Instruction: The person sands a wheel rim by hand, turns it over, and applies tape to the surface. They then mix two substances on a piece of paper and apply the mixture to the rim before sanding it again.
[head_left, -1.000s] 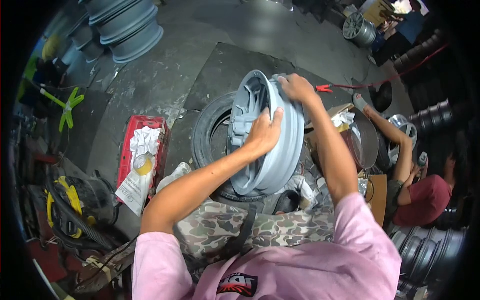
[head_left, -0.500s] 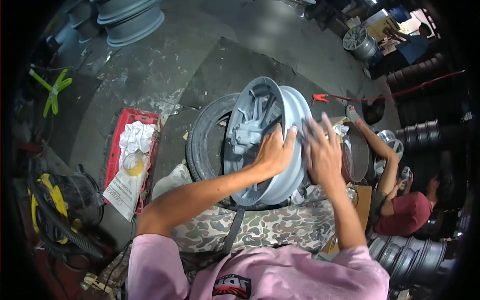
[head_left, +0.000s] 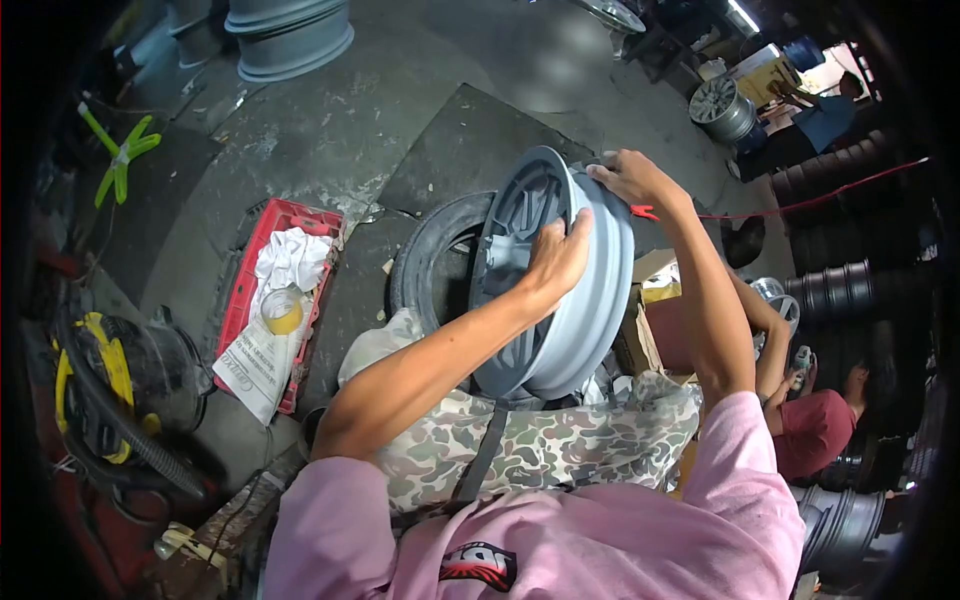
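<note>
A grey spoked wheel rim [head_left: 592, 300] stands on edge, tilted, in front of my lap. My left hand [head_left: 558, 258] is closed over its near lip, thumb raised along the edge and the fingers reaching inside towards the spokes. At the top far edge of the barrel is my right hand [head_left: 640, 182], its fingers bent and fingertips pressed on the lip. Anything thin under those fingertips is hidden. Behind the rim, to its left, lies a black tyre [head_left: 418, 262], partly covered by it.
A red crate [head_left: 246, 290] at left holds white cloth [head_left: 292, 257], a tape roll [head_left: 282, 312] and a printed paper sheet. A black-and-yellow machine with a hose [head_left: 130, 400] stands further left. At right are a cardboard box [head_left: 632, 338], a seated person [head_left: 815, 430] and stacked rims [head_left: 845, 525].
My right hand has moved from the barrel's right side up to the top far edge. The rim has turned, showing more of its barrel. My left hand keeps its hold on the lip.
</note>
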